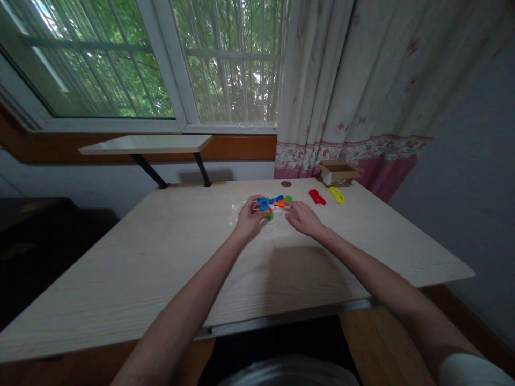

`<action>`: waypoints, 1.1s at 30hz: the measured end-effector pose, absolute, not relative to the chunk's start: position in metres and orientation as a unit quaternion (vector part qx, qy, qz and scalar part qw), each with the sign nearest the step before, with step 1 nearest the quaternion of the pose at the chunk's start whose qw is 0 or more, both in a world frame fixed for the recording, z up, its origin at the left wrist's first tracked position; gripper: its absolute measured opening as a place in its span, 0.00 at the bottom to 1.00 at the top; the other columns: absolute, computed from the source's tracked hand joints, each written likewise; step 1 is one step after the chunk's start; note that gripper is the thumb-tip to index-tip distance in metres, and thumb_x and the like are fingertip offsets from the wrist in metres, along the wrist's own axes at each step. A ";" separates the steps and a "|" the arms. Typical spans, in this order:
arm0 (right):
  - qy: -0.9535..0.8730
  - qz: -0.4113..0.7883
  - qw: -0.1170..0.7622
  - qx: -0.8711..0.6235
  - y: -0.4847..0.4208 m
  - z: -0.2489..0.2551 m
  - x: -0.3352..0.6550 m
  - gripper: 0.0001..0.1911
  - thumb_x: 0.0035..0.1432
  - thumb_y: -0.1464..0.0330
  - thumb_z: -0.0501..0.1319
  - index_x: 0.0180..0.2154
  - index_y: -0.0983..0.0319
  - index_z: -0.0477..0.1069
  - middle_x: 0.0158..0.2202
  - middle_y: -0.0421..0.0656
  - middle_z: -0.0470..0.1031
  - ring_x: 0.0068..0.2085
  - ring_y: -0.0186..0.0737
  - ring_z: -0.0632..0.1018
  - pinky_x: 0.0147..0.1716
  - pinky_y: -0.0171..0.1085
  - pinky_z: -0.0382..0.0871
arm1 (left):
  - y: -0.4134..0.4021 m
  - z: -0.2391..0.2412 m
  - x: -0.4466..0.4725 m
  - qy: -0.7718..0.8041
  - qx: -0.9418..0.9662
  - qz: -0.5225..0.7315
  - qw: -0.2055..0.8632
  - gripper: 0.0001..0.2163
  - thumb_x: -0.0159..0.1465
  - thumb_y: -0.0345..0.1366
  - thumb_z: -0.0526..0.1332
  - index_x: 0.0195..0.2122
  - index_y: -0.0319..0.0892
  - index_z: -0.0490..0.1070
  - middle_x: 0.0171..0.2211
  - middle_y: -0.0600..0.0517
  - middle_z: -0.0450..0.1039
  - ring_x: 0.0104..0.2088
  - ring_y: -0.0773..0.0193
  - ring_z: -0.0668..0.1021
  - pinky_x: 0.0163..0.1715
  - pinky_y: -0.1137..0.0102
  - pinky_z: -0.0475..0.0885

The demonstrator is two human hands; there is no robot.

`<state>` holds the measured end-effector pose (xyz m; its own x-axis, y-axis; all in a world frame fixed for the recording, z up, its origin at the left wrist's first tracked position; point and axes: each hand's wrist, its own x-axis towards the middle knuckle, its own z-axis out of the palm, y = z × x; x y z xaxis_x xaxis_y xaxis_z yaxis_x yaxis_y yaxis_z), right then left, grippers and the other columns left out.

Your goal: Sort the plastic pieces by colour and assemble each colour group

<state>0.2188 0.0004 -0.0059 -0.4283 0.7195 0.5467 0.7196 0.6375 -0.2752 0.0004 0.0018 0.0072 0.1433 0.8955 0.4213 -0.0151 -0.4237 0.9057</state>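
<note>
The left hand is pinching a blue plastic block above the middle of the table, the right hand is reaching with loosely spread fingers beside an orange block, and a red block and a yellow block are lying apart toward the upper right.

A home room: curtained window, wooden desk.

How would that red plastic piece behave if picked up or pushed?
The red plastic block looks stiff and probably light, given its moulded toy look. Its angular shape suggests it would slide, not roll.
</note>
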 end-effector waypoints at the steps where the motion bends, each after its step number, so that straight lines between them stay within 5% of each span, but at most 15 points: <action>1: -0.839 0.003 0.340 -0.426 -0.001 -0.004 0.217 0.21 0.61 0.64 0.52 0.55 0.60 0.62 0.51 0.51 0.70 0.51 0.49 0.70 0.50 0.50 0.64 | 0.000 0.008 0.003 0.330 0.617 0.551 0.455 0.22 0.48 0.36 0.67 0.44 0.43 0.65 0.38 0.50 0.74 0.38 0.62 0.76 0.41 0.64 0.69; 5: -0.822 0.020 0.396 -0.409 -0.009 0.002 0.209 0.22 0.60 0.61 0.54 0.55 0.58 0.62 0.49 0.49 0.71 0.50 0.47 0.71 0.49 0.48 0.65 | -0.004 0.010 0.010 0.294 0.574 0.540 0.541 0.25 0.44 0.37 0.71 0.43 0.42 0.67 0.36 0.50 0.74 0.36 0.64 0.76 0.41 0.65 0.70; 13: -0.829 0.021 0.407 -0.384 -0.020 0.007 0.198 0.26 0.57 0.57 0.58 0.56 0.56 0.62 0.50 0.49 0.71 0.52 0.48 0.70 0.52 0.49 0.62 | -0.008 0.010 0.016 0.288 0.574 0.540 0.544 0.22 0.41 0.34 0.71 0.39 0.41 0.71 0.37 0.50 0.74 0.39 0.62 0.75 0.43 0.65 0.70; 23: -0.822 0.031 0.433 -0.368 -0.021 0.007 0.198 0.19 0.60 0.61 0.56 0.52 0.56 0.67 0.49 0.47 0.73 0.51 0.45 0.71 0.51 0.48 0.64 | -0.006 0.011 0.012 0.295 0.524 0.542 0.586 0.18 0.43 0.39 0.72 0.35 0.39 0.76 0.36 0.49 0.76 0.34 0.65 0.77 0.41 0.66 0.71; 33: -0.733 0.211 0.504 -0.406 -0.008 -0.010 0.192 0.15 0.57 0.59 0.58 0.42 0.60 0.73 0.39 0.45 0.77 0.37 0.39 0.76 0.39 0.41 0.70 | 0.001 0.009 0.006 0.309 0.516 0.539 0.590 0.17 0.40 0.38 0.73 0.31 0.38 0.75 0.30 0.50 0.76 0.30 0.65 0.77 0.38 0.65 0.72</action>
<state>0.1923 -0.0084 -0.0103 -0.1625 0.8080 0.5663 0.3830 0.5806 -0.7185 0.0059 0.0009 0.0090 0.2287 0.9546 0.1910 -0.3163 -0.1127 0.9420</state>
